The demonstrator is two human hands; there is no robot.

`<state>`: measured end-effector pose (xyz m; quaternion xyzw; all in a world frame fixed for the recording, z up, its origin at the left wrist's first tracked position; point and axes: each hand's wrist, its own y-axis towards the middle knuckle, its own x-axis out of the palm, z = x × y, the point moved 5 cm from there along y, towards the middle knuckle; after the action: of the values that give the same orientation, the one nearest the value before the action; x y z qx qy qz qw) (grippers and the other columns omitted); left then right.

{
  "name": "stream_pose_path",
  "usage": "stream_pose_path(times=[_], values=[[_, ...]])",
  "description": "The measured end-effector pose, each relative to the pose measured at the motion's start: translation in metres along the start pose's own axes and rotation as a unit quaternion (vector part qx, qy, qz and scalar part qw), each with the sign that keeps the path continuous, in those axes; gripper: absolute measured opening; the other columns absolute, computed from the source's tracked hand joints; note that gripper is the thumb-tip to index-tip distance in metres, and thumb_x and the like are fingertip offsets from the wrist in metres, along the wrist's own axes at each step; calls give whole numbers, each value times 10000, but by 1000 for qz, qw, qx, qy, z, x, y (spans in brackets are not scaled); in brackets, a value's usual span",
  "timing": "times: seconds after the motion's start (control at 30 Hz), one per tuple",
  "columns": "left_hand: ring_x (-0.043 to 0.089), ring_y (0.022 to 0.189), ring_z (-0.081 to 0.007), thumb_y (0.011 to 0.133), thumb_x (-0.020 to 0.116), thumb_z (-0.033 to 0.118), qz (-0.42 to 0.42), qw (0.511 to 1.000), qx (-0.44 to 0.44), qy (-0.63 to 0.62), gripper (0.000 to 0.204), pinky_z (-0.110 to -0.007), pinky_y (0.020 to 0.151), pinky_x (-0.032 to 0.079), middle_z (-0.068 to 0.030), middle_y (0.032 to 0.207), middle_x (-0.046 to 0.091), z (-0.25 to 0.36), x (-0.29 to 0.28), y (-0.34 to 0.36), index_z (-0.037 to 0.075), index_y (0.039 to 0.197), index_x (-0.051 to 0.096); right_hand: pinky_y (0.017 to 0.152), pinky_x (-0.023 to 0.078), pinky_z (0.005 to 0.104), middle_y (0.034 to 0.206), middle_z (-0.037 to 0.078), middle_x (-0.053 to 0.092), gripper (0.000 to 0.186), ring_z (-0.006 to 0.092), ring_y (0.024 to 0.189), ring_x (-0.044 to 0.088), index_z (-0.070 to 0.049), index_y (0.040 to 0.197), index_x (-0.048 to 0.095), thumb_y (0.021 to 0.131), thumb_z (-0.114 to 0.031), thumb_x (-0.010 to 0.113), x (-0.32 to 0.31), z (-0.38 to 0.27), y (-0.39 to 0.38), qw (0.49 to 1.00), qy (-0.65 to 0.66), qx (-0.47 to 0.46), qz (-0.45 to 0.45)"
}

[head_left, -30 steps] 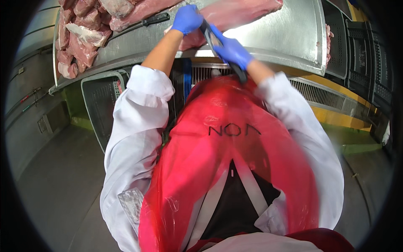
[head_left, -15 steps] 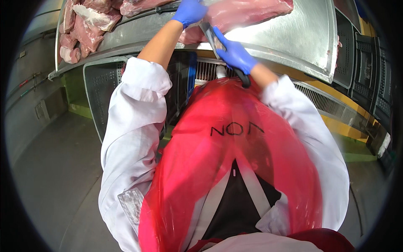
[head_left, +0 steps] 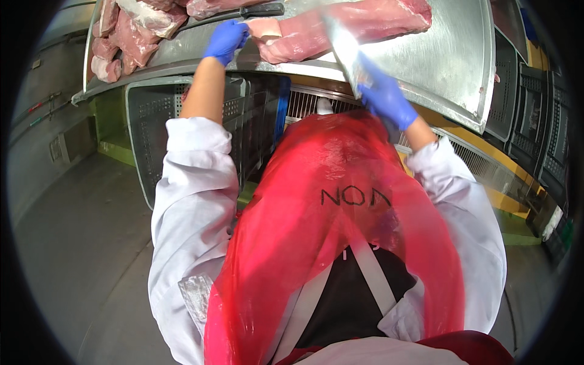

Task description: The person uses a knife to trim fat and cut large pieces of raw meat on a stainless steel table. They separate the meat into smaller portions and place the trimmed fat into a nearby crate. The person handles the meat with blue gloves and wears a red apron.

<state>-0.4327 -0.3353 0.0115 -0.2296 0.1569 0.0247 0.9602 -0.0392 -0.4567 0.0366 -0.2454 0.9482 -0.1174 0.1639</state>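
Note:
My left hand (head_left: 226,44) in a blue glove has curled fingers gripping the left end of a long pink piece of meat (head_left: 365,29), by its pale flap (head_left: 263,27). My right hand (head_left: 387,97) is closed on a large knife (head_left: 347,53), whose blurred blade points up over the meat's middle. Both lie at the metal worktop (head_left: 450,73). Behind my left hand lies a second knife with a black handle (head_left: 261,10). A heap of meat pieces (head_left: 134,39) covers the worktop's left end.
Below the worktop's left part hangs a grey perforated crate (head_left: 155,137). Dark crates (head_left: 526,112) line the right side. Under the worktop is a metal grate (head_left: 304,97), with yellow framing (head_left: 505,201) to the right. My red plastic apron (head_left: 328,158) fills the lower middle.
My left hand has moved left from the knife to the meat's end. My right hand has moved right and slightly down with the knife, whose blade is now blurred.

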Motion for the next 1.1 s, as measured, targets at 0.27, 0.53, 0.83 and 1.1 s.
stream_pose_path(times=[0.27,0.53,0.83,1.1], values=[[690,942,-393,764,691,391,17,907,118,404,456,-442,813,541,-270,973,705,28,58,11,-26,949,715,591,559,339,784,130,690,773,171,585,648,-253,1612,237,943,-152,613,15,-28,91,994,80,29,74],[685,691,-279,807,653,248,43,979,123,160,294,-391,634,511,-200,695,649,6,62,7,-42,757,656,656,546,431,792,255,675,692,349,661,683,-199,1608,229,991,-270,534,102,-22,116,994,-94,-47,20],[620,677,-122,838,668,162,32,982,87,162,155,-295,594,481,-77,721,663,45,43,-5,9,814,673,941,490,510,1075,360,638,621,512,1002,633,-94,1581,243,1018,-271,434,128,-31,126,986,-127,-109,20],[502,635,-90,837,634,97,-3,984,167,-61,57,-286,557,411,0,704,542,165,29,-99,41,844,626,583,545,387,692,163,659,725,242,554,630,-154,1605,242,949,-185,548,145,-85,127,986,-41,-9,-163]])
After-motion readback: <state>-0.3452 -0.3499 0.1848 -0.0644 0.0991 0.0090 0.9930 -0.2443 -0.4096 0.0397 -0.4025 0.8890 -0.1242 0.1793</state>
